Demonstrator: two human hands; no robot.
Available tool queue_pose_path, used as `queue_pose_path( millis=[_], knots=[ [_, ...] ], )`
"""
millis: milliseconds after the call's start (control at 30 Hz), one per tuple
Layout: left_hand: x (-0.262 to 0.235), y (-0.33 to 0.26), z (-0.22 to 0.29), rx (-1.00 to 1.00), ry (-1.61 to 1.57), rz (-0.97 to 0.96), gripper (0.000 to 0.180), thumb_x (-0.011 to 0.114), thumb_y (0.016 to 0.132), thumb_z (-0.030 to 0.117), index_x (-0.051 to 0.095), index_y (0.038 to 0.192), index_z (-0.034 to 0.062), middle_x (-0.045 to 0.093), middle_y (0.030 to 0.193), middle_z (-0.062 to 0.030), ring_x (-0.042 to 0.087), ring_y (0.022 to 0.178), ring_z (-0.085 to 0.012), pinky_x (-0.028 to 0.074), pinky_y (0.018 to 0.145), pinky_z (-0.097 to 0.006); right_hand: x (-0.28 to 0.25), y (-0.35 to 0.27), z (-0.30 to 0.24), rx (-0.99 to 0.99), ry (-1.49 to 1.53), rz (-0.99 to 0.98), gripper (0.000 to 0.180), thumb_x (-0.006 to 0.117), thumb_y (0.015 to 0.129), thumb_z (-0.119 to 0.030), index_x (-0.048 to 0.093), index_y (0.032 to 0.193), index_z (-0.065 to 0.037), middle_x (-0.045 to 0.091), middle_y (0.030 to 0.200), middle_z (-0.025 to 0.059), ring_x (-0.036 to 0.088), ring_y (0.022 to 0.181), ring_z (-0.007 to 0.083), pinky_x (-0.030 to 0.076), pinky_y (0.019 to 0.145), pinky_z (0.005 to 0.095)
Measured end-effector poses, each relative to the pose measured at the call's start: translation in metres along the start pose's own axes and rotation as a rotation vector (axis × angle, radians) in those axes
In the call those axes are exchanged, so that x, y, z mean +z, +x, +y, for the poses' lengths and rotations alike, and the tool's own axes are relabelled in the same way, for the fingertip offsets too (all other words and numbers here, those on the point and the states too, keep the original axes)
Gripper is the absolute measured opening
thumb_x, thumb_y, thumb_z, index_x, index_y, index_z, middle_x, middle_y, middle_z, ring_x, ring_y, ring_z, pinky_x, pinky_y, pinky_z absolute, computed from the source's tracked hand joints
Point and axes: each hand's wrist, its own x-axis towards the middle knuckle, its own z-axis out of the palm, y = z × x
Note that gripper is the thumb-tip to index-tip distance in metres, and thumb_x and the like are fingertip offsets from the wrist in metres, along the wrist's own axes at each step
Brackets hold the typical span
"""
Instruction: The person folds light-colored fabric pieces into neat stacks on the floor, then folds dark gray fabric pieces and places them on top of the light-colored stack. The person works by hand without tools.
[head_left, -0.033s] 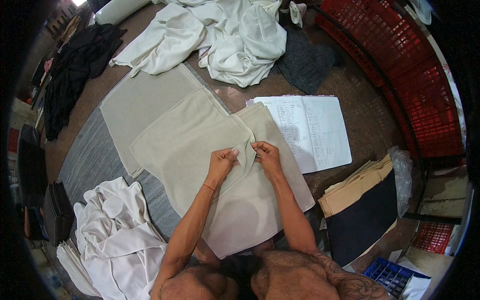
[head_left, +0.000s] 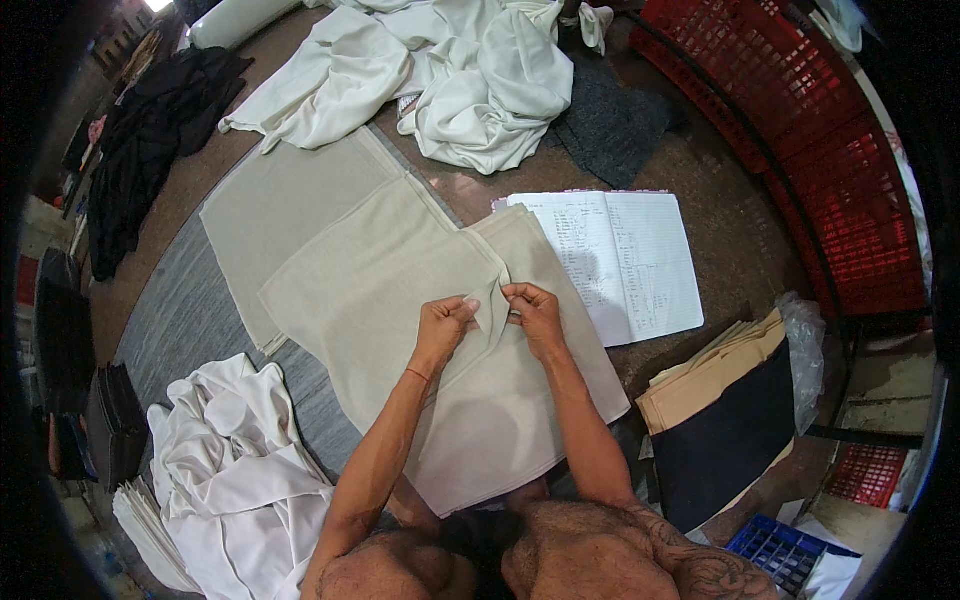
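Note:
A beige cloth panel [head_left: 375,275] lies across a stack of beige cloth [head_left: 490,450] directly in front of me. My left hand [head_left: 446,328] pinches a raised fold of the panel near its right corner, thumb against fingers. Just to the right, my right hand [head_left: 535,315] grips the panel's edge between thumb and fingertips. The cloth stands up in a small crease between the two hands. More beige cloth [head_left: 285,195] is layered beneath at the far left, its edges stepped.
An open handwritten notebook [head_left: 650,240] lies right of the stack. White cloth [head_left: 490,90] is heaped at the back, more white cloth [head_left: 235,430] at near left. Folded tan and black cloth [head_left: 720,420] sits at right, below red crates [head_left: 800,130]. Black cloth [head_left: 150,150] lies far left.

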Motion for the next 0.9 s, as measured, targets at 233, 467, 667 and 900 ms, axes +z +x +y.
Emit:
queue_pose_path(
  millis=[233, 467, 667, 900],
  knots=[
    [0.001, 0.004, -0.015, 0.158, -0.048, 0.129, 0.011, 0.065, 0.087, 0.004, 0.068, 0.096, -0.0005, 0.060, 0.068, 0.0023, 0.052, 0.060, -0.0041, 0.045, 0.056, -0.020, 0.011, -0.006, -0.013, -0.029, 0.050, -0.058, 0.022, 0.072, 0.082, -0.003, 0.059, 0.099, 0.001, 0.065, 0.088, 0.0072, 0.063, 0.073, 0.0129, 0.055, 0.065, 0.0278],
    [-0.003, 0.002, -0.013, 0.129, 0.116, -0.004, 0.022, 0.066, 0.086, 0.007, 0.067, 0.107, 0.0005, 0.055, 0.068, 0.0060, 0.046, 0.059, -0.0029, 0.038, 0.054, -0.020, 0.010, -0.005, -0.001, -0.142, -0.062, -0.021, 0.029, 0.076, 0.078, -0.003, 0.057, 0.099, 0.000, 0.063, 0.083, 0.0037, 0.059, 0.068, 0.0087, 0.050, 0.058, 0.0219],
    [0.011, -0.005, -0.011, 0.220, 0.289, 0.129, 0.012, 0.069, 0.086, 0.013, 0.068, 0.085, 0.0011, 0.051, 0.064, 0.0055, 0.040, 0.055, -0.0034, 0.031, 0.050, -0.021, 0.007, 0.000, 0.009, -0.162, -0.200, 0.060, 0.023, 0.073, 0.082, -0.007, 0.059, 0.100, 0.000, 0.060, 0.081, 0.0013, 0.054, 0.065, 0.0059, 0.045, 0.055, 0.0206],
    [0.004, -0.001, -0.006, 0.003, -0.057, 0.242, 0.025, 0.076, 0.080, 0.010, 0.061, 0.062, 0.0046, 0.046, 0.055, 0.0065, 0.035, 0.048, -0.0038, 0.027, 0.045, -0.023, 0.006, -0.008, -0.004, -0.055, 0.068, 0.109, 0.019, 0.069, 0.086, -0.008, 0.062, 0.103, -0.001, 0.060, 0.081, 0.0006, 0.056, 0.068, 0.0067, 0.046, 0.059, 0.0205]
  ],
)
